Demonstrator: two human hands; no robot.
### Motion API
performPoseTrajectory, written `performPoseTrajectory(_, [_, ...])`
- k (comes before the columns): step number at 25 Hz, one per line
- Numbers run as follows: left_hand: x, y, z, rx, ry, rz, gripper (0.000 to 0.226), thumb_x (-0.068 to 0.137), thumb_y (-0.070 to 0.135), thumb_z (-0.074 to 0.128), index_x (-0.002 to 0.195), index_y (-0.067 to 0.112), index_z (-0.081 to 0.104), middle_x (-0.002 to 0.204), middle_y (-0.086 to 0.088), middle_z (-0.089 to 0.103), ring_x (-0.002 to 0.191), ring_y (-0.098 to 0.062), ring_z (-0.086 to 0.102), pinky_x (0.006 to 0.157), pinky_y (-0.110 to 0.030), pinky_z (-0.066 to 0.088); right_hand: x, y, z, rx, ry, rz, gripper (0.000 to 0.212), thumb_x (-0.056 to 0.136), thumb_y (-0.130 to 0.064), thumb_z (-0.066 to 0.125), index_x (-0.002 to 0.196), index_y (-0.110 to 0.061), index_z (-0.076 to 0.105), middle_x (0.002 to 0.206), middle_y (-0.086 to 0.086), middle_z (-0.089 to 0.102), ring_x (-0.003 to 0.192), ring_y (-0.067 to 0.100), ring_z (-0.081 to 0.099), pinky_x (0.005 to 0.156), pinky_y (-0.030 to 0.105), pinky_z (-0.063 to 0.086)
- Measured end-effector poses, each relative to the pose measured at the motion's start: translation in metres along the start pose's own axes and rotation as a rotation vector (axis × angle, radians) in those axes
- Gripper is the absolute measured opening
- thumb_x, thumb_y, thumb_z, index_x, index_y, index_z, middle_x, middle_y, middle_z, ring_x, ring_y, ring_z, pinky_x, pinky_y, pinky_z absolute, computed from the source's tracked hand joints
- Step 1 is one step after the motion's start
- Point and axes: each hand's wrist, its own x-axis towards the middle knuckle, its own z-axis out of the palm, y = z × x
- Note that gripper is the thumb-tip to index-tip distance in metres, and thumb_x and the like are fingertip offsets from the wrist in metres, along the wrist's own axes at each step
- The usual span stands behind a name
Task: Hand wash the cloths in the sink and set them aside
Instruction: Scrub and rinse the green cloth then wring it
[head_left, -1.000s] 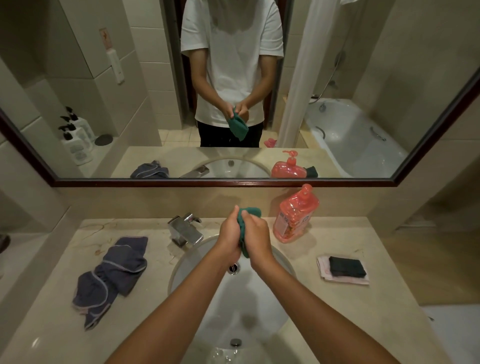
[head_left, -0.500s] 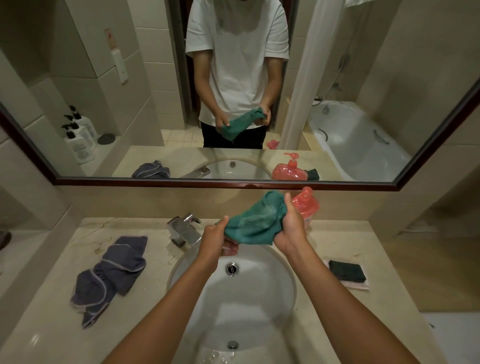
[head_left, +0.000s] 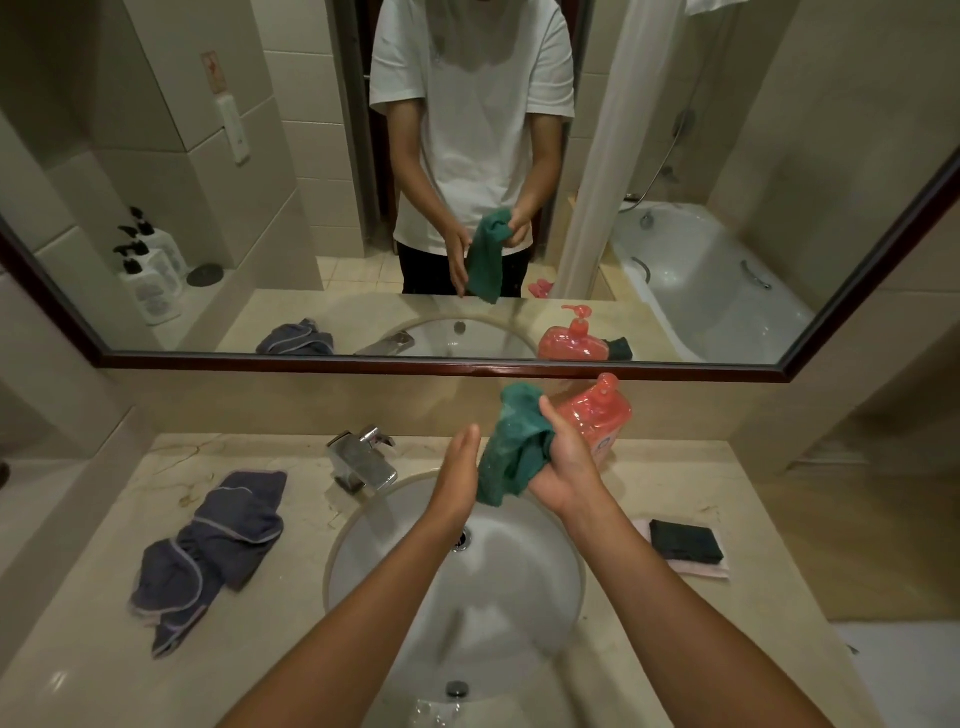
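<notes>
A green cloth (head_left: 511, 452) hangs over the white oval sink (head_left: 519, 587). My right hand (head_left: 563, 467) grips its upper part, thumb over the top. My left hand (head_left: 460, 475) is beside the cloth on its left, fingers straight, with the edge of the palm against or very close to the hanging fabric. A crumpled grey-blue cloth (head_left: 213, 545) lies on the counter left of the sink. A dark folded cloth (head_left: 685, 540) sits on a pink one (head_left: 701, 569) at the right of the sink.
A chrome faucet (head_left: 363, 460) stands at the sink's back left. A red pump soap bottle (head_left: 597, 415) is behind my right hand. The beige counter (head_left: 93, 649) runs to a wall on the left; a large mirror (head_left: 156, 208) hangs above.
Both hands gripped the bunched cloth, then stretched it between them. Now my left hand has let go and straightened, and the cloth hangs down from my right hand alone.
</notes>
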Motion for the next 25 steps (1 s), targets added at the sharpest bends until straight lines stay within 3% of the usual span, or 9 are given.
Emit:
performPoseTrajectory(3, [-0.004,0.003,0.012,-0.263,-0.245,-0.057,0.064,0.103,0.062,0.022,0.127,0.023,0.067,0.126,-0.007,0.071,0.119,-0.021,0.066,0.096,-0.035,0.052,-0.002,-0.004,0.006,0.023,-0.023,0.0,0.031,0.096,-0.033,0.062,0.106,-0.006,0.072,0.084,0.013,0.071,0.079,0.025,0.069,0.077,0.037,0.058])
performPoseTrajectory(6, [-0.001,-0.001,0.011,-0.304,-0.297,-0.059,0.063,0.104,0.06,0.027,0.125,0.017,0.068,0.116,-0.011,0.073,0.102,-0.026,0.071,0.089,-0.042,0.055,-0.001,-0.017,-0.001,0.036,-0.046,-0.067,0.04,0.093,-0.031,0.064,0.126,-0.008,0.062,0.094,0.013,0.07,0.086,0.024,0.067,0.086,0.04,0.055])
performPoseTrajectory(8, [-0.001,-0.002,0.007,-0.301,-0.255,-0.078,0.051,0.099,0.058,0.043,0.103,0.019,0.076,0.085,-0.009,0.07,0.068,-0.021,0.065,0.065,-0.035,0.053,0.0,-0.023,-0.009,0.019,-0.052,-0.103,0.04,0.09,-0.028,0.066,0.127,-0.011,0.061,0.106,0.017,0.067,0.097,0.029,0.065,0.102,0.048,0.047])
performPoseTrajectory(10, [-0.002,-0.006,0.001,-0.32,-0.177,-0.115,0.042,0.089,0.057,0.057,0.087,0.018,0.074,0.063,-0.003,0.056,0.045,-0.013,0.046,0.042,-0.024,0.038,0.003,-0.026,-0.019,0.0,0.004,-0.165,0.024,0.095,-0.021,0.064,0.116,-0.011,0.063,0.117,0.022,0.064,0.11,0.038,0.062,0.11,0.054,0.043])
performPoseTrajectory(13, [-0.004,0.001,0.004,-0.446,-0.045,-0.135,0.045,0.086,0.056,0.061,0.085,0.012,0.067,0.058,-0.006,0.057,0.037,-0.013,0.045,0.034,-0.02,0.034,-0.001,-0.013,-0.022,-0.172,0.131,-0.289,0.01,0.1,-0.021,0.06,0.102,-0.013,0.064,0.108,0.017,0.069,0.102,0.033,0.067,0.097,0.051,0.054])
performPoseTrajectory(15, [-0.002,0.013,0.013,-0.485,0.062,-0.128,0.05,0.095,0.052,0.057,0.093,0.003,0.068,0.076,-0.018,0.07,0.062,-0.027,0.068,0.057,-0.033,0.057,-0.007,0.013,-0.012,-0.38,0.183,-0.349,0.015,0.101,-0.028,0.058,0.092,-0.016,0.063,0.091,0.007,0.069,0.086,0.023,0.068,0.085,0.045,0.056])
performPoseTrajectory(17, [-0.001,0.025,0.022,-0.413,0.148,-0.109,0.051,0.103,0.048,0.047,0.083,0.005,0.067,0.077,-0.017,0.07,0.073,-0.029,0.069,0.071,-0.037,0.057,-0.01,0.039,-0.001,-0.537,0.197,-0.412,0.03,0.102,-0.033,0.055,0.075,-0.02,0.06,0.072,-0.004,0.064,0.07,0.013,0.061,0.071,0.04,0.053])
performPoseTrajectory(21, [-0.006,0.029,0.038,-0.038,0.265,0.044,0.054,0.105,0.037,0.045,0.058,0.013,0.056,0.048,0.004,0.057,0.048,-0.011,0.054,0.05,-0.024,0.041,0.001,0.028,0.019,-0.721,0.355,-0.497,0.047,0.101,-0.031,0.049,0.057,-0.016,0.05,0.051,-0.001,0.048,0.05,0.011,0.044,0.058,0.034,0.036])
performPoseTrajectory(25, [-0.001,0.039,0.029,0.068,0.317,0.098,0.055,0.104,0.029,0.049,0.052,0.013,0.047,0.039,0.006,0.046,0.041,-0.011,0.044,0.046,-0.027,0.033,0.0,0.04,0.024,-0.769,0.336,-0.492,0.048,0.102,-0.029,0.049,0.058,-0.009,0.055,0.058,0.009,0.057,0.059,0.026,0.055,0.06,0.04,0.043])
